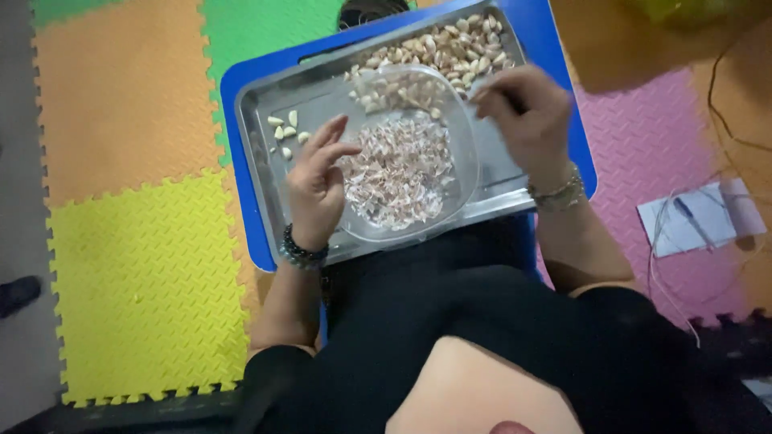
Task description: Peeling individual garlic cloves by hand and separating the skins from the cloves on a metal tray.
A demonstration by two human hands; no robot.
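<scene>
We saw a shallow metal tray, dull grey with rounded corners, resting on a blue plastic board at upper centre of the frame. A clear plastic bowl, round and thin-walled, sat in the tray's middle, filled with papery pinkish-white garlic skins. Unpeeled garlic cloves were piled in the tray's upper right corner; a few smooth peeled cloves lay upper left. Our left hand hovered at the bowl's left rim, fingers loosely curled, pinching nothing clear. Our right hand, at the bowl's right rim, pinched something small; we couldn't tell what. Textured foam mats lay underneath.
</scene>
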